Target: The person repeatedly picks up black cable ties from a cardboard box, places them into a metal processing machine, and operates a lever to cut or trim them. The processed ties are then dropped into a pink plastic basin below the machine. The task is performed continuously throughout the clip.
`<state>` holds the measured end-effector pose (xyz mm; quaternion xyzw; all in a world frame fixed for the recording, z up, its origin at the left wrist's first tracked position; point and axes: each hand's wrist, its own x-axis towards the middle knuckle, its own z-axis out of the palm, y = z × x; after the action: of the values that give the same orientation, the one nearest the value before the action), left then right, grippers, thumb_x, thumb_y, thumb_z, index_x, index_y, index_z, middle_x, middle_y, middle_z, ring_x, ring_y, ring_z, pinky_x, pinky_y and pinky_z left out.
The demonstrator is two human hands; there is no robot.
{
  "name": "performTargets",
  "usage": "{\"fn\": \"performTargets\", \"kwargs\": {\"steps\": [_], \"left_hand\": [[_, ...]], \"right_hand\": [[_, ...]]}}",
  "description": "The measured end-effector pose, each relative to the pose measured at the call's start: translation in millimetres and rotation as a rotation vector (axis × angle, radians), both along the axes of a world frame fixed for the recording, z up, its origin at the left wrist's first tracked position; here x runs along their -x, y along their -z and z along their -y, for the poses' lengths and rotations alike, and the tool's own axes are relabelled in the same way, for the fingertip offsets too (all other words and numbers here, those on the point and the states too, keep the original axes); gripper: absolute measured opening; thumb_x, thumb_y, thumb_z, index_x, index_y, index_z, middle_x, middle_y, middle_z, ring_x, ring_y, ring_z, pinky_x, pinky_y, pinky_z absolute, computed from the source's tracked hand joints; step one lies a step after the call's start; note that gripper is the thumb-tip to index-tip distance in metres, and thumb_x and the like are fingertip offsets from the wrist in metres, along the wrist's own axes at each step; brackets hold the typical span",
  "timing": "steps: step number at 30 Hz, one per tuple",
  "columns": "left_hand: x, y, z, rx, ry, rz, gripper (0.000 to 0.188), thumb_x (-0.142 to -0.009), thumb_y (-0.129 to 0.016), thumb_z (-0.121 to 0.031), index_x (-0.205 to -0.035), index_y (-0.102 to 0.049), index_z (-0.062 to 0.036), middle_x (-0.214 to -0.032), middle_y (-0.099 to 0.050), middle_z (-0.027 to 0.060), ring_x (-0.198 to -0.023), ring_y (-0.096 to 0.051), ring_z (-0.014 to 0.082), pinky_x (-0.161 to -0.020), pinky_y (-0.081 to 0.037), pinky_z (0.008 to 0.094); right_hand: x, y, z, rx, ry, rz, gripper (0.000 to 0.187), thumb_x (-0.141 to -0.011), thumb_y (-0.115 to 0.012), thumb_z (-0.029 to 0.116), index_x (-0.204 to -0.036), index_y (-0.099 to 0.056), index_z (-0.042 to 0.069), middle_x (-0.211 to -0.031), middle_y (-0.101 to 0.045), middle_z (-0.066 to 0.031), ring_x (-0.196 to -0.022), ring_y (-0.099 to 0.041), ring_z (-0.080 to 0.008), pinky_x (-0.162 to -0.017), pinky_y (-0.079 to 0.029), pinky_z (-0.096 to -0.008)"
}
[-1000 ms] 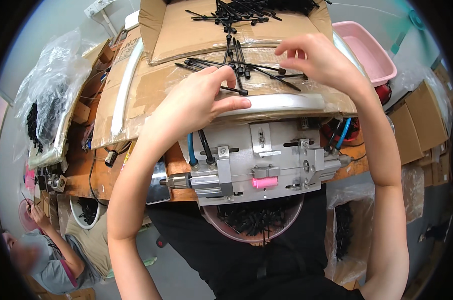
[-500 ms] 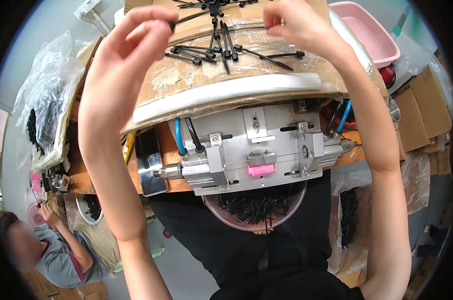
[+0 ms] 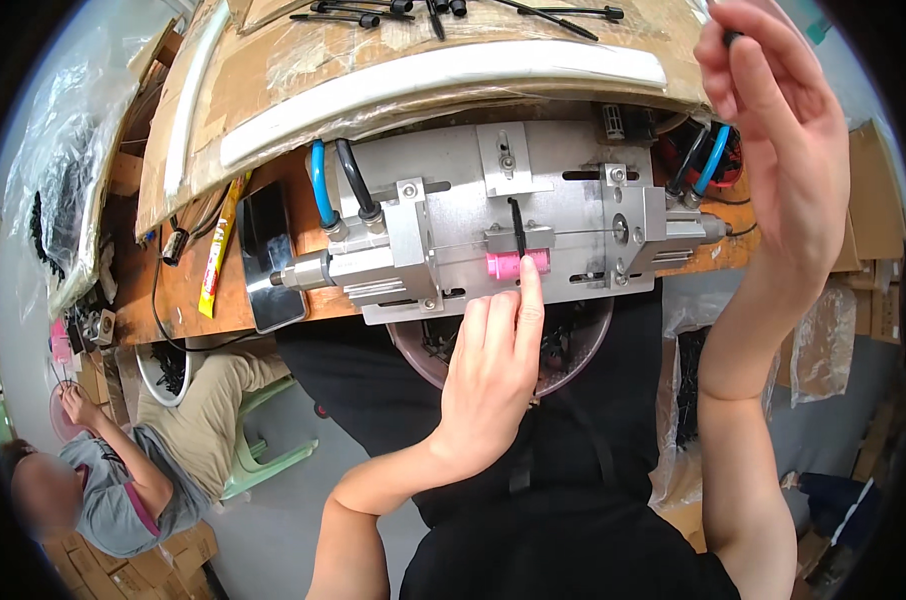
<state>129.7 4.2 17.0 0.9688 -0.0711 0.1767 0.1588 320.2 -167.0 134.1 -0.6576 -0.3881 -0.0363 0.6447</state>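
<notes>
In front of me a grey metal fixture (image 3: 463,200) carries a small metal block with a pink piece (image 3: 503,266) beside it. A slim black rod (image 3: 518,222) lies across the block and the pink piece. The index finger of my left hand (image 3: 491,365) is stretched out, its tip on the rod's near end; the other fingers are bent and the thumb is hidden. At the upper right, my right hand (image 3: 788,125) is raised, its fingers closed round a black part (image 3: 732,38) of which only a small end shows.
More black rods (image 3: 358,15) lie on the cardboard (image 3: 343,60) behind the fixture. A phone (image 3: 269,255) and a yellow packet (image 3: 216,250) are at its left. Below the fixture is a pink bowl (image 3: 601,335) with black parts. A co-worker (image 3: 123,500) sits at lower left.
My left hand has come down from the cardboard to the fixture, where a black rod now lies. The right hand has moved right, away from the pile. The view has tipped downward.
</notes>
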Motion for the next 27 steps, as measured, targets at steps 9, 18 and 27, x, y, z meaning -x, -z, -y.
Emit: {"fn": "performTargets", "kwargs": {"steps": [9,18,27], "left_hand": [[-1,1,-6,0.044,-0.007,-0.064,0.07,-0.072,-0.059,0.008,-0.14,-0.039,0.0096,-0.098,-0.05,0.0119,-0.09,-0.051,0.0255,-0.083,-0.047,0.0345],[24,-24,-15,0.266,-0.096,-0.08,0.078,-0.071,-0.071,0.01,-0.142,-0.041,0.0021,-0.106,-0.053,0.0123,-0.094,-0.047,0.0283,-0.084,-0.041,0.0366],[23,-34,-28,0.297,-0.082,-0.091,0.073,-0.072,-0.07,0.01,-0.14,-0.045,0.0007,-0.107,-0.052,0.0122,-0.096,-0.049,0.0282,-0.083,-0.045,0.0368]], "right_hand": [[82,63,-22,0.073,0.311,0.121,0.031,-0.081,-0.07,-0.007,-0.111,-0.063,-0.005,-0.096,-0.069,-0.0113,-0.075,-0.062,-0.0117,-0.066,-0.049,-0.0227],[138,134,-39,0.45,0.212,0.22,0.07,-0.072,-0.075,-0.006,-0.137,-0.048,-0.005,-0.072,-0.054,-0.0105,-0.061,-0.052,-0.0222,-0.059,-0.046,-0.0349],[133,122,-47,0.502,0.16,0.207,0.067,-0.075,-0.075,0.002,-0.137,-0.048,-0.005,-0.073,-0.056,-0.0123,-0.064,-0.055,-0.0245,-0.061,-0.048,-0.0354]]}}
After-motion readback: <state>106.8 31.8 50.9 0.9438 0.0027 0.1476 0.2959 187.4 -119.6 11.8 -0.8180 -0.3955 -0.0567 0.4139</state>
